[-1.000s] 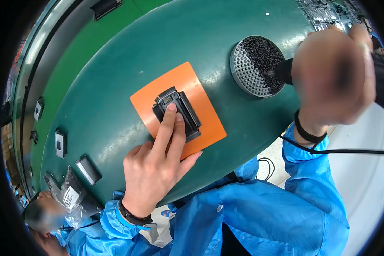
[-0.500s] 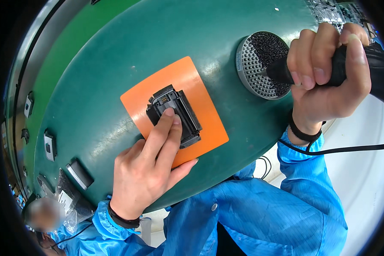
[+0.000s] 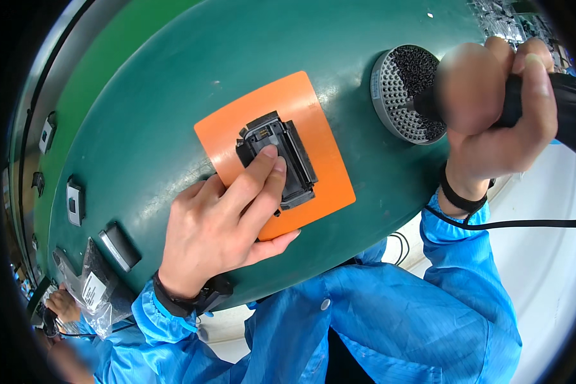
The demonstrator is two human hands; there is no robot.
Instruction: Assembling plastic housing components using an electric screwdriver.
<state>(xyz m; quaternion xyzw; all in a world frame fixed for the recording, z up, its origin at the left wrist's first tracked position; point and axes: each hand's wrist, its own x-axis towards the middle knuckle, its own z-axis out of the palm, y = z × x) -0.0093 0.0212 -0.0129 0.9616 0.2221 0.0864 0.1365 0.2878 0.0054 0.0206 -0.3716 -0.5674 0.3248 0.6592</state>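
On an orange mat (image 3: 336, 173) lies a black plastic housing (image 3: 296, 163) with a slotted interior and raised edges. My left hand (image 3: 214, 224) holds it down, index and middle fingers pressed together on its inside, thumb stretched out along the near side. My right hand (image 3: 493, 128), partly blurred, is wrapped around a dark power screwdriver (image 3: 566, 105). The driver's narrow end points down at a round grey dish (image 3: 379, 96) with a studded floor. Many small black screws (image 3: 416, 67) are heaped in the dish. Whether a screw sits on the tip is too small to tell.
A rounded green table (image 3: 153, 173) carries the work. A dark oblong part (image 3: 120, 246), a grey-framed part (image 3: 75, 201) and a clear bag (image 3: 102, 297) stand at left. Another person's hand (image 3: 64, 304) shows beyond the bag. A black cable (image 3: 531, 224) runs from my right wristband.
The mat, housing and dish appear shifted slightly up and right in the view. My left fingers stay on the housing; the screwdriver stays over the dish. Another person's hand now shows at far left.
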